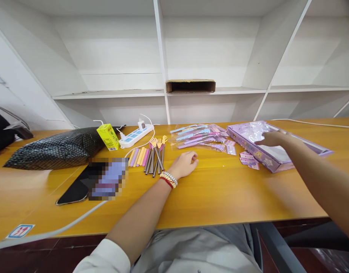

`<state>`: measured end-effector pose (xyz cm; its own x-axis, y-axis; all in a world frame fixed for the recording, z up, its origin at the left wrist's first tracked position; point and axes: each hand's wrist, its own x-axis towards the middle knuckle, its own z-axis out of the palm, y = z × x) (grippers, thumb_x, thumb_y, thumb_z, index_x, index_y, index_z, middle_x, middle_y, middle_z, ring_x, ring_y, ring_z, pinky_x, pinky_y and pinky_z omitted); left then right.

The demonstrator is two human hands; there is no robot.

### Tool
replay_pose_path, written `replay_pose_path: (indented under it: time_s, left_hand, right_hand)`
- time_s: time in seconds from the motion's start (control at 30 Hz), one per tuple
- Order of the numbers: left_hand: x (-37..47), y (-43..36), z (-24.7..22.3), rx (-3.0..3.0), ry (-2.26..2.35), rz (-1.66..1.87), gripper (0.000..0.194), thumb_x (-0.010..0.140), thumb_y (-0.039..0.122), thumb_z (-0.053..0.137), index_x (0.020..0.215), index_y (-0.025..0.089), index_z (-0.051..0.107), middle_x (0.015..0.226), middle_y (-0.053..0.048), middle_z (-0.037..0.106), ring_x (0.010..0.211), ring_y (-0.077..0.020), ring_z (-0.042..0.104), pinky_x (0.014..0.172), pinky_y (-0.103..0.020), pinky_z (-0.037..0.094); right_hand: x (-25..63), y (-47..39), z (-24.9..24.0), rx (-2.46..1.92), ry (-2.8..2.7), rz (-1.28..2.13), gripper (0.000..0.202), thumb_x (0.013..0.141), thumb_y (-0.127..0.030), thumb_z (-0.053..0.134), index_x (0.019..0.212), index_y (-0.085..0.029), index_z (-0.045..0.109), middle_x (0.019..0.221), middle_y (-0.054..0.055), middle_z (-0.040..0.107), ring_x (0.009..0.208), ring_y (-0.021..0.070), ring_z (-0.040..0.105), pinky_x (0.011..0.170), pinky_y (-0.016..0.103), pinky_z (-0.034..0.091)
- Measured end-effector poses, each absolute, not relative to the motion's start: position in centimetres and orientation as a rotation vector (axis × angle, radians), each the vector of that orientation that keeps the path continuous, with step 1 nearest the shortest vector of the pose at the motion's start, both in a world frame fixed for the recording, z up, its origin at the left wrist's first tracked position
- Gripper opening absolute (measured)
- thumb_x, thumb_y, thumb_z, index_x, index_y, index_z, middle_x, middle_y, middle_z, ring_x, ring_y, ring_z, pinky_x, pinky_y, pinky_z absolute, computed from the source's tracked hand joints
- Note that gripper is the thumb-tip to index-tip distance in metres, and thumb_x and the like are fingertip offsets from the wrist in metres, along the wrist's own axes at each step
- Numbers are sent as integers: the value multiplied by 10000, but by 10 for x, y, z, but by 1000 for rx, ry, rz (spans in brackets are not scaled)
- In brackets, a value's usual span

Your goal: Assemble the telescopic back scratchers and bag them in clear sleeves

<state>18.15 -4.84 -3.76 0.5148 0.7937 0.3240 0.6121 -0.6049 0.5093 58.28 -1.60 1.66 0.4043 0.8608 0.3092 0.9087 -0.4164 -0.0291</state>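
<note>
My left hand (pixel 184 165) rests on the table with its fingers curled in and nothing visible in them. Just to its left lie several dark metal rods with yellow hand-shaped ends (pixel 156 159), beside a row of purple, yellow and pink sticks (pixel 139 157). My right hand (pixel 272 138) reaches over the purple printed box (pixel 261 157), thumb and fingers apart; its fingertips are partly hidden. Clear plastic (pixel 247 131) lies inside the box. Clear bags of blue, purple and pink back scratchers (pixel 198 135) lie between my hands, with small printed cards (pixel 249 160) near the box.
Left of the rods are a white power strip (pixel 137 135), a yellow drink carton (pixel 107 137), a black bubble-wrapped parcel (pixel 55 149) and a dark phone (pixel 77 187). A white cable (pixel 77 220) crosses the front left. White shelves with a cardboard box (pixel 191 86) stand behind.
</note>
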Motion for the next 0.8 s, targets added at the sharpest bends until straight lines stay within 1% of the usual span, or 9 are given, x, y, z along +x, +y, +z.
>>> replay_pose_path:
  time_s: [0.07, 0.13, 0.23, 0.33, 0.4, 0.5, 0.63, 0.7, 0.8]
  left_hand:
    - [181, -48, -37, 2449, 1175, 776, 221, 820, 314, 499, 967, 194, 612, 932, -60, 656, 829, -188, 599, 774, -326, 466]
    - [181, -48, -38, 2467, 1174, 766, 213, 817, 310, 504, 959, 199, 617, 918, -56, 656, 837, -193, 598, 793, -333, 460]
    - [180, -48, -39, 2497, 1183, 730, 212, 824, 308, 494, 959, 200, 615, 911, -56, 651, 830, -194, 597, 792, -333, 458]
    - [177, -46, -40, 2584, 1249, 700, 226, 834, 302, 475, 981, 192, 607, 957, -70, 635, 870, -206, 586, 824, -349, 449]
    - [175, -43, -41, 2678, 1327, 692, 246, 833, 295, 472, 1007, 181, 602, 1011, -90, 614, 933, -226, 567, 872, -374, 430]
    - [172, -37, -43, 2770, 1475, 687, 306, 830, 307, 476, 1069, 155, 590, 1133, -127, 565, 1052, -260, 518, 934, -410, 392]
    - [170, -28, -47, 2761, 1648, 686, 412, 840, 381, 463, 1164, 144, 555, 1336, -164, 434, 1221, -308, 400, 981, -452, 344]
    - [169, -25, -50, 2723, 1712, 621, 442, 846, 419, 446, 1176, 145, 553, 1390, -172, 383, 1275, -324, 341, 997, -466, 321]
    - [168, -22, -51, 2648, 1758, 480, 497, 858, 457, 403, 1221, 139, 524, 1423, -160, 365, 1311, -315, 293, 1018, -468, 293]
  right_hand:
    - [550, -19, 34, -2447, -1779, -213, 588, 664, -607, 626, 1016, -139, 677, 1147, 261, 561, 1102, 381, 456, 821, 510, 307]
    - [508, -25, 44, -2256, -1917, -326, 642, 711, -618, 564, 1163, -165, 606, 1217, 219, 534, 1166, 399, 389, 883, 533, 279]
    - [444, -36, 40, -1993, -2046, -382, 549, 793, -552, 486, 1178, -173, 580, 1179, 177, 554, 1138, 357, 413, 891, 502, 319]
    - [394, -43, 16, -1858, -2146, -346, 491, 804, -496, 499, 1169, -177, 574, 1228, 165, 528, 1145, 347, 410, 906, 485, 329]
    - [375, -45, -5, -1832, -2178, -297, 456, 821, -469, 484, 1153, -170, 576, 1189, 163, 550, 1132, 338, 422, 914, 474, 332]
    - [365, -47, -28, -1796, -2240, -230, 473, 827, -484, 473, 1148, -151, 573, 1181, 176, 545, 1133, 340, 417, 919, 483, 328]
    - [367, -50, -39, -1723, -2328, -132, 476, 840, -487, 460, 1155, -146, 562, 1214, 168, 522, 1151, 323, 400, 930, 466, 329]
    - [368, -51, -40, -1707, -2342, -83, 471, 845, -489, 452, 1151, -148, 560, 1207, 161, 525, 1149, 317, 398, 921, 454, 338]
    - [367, -50, -40, -1714, -2348, -40, 462, 845, -490, 450, 1125, -143, 568, 1187, 158, 533, 1131, 315, 407, 917, 450, 338]
